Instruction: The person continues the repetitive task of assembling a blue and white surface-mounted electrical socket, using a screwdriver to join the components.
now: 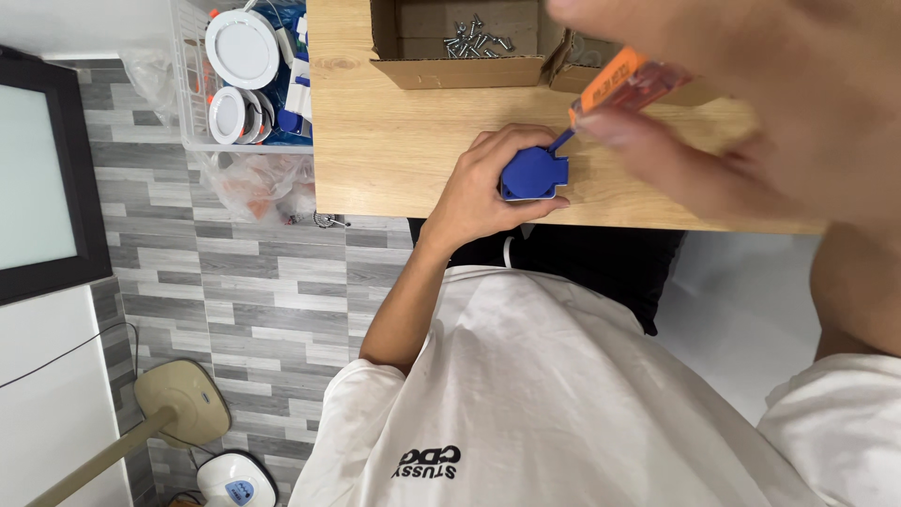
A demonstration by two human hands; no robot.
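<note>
My left hand point(488, 183) grips a small blue plastic socket part point(533, 174) and holds it down near the front edge of a wooden table point(394, 150). My right hand point(741, 103) is large and blurred close to the camera. It holds an orange-handled screwdriver point(619, 84) whose blue shaft points down into the top of the blue part.
An open cardboard box point(460, 47) with several loose screws stands at the back of the table, a second box beside it. A wire basket point(244, 75) of round white lamps and blue parts hangs left of the table. Grey tiled floor, a fan base point(183, 404) and a dark-framed panel point(42, 178) lie to the left.
</note>
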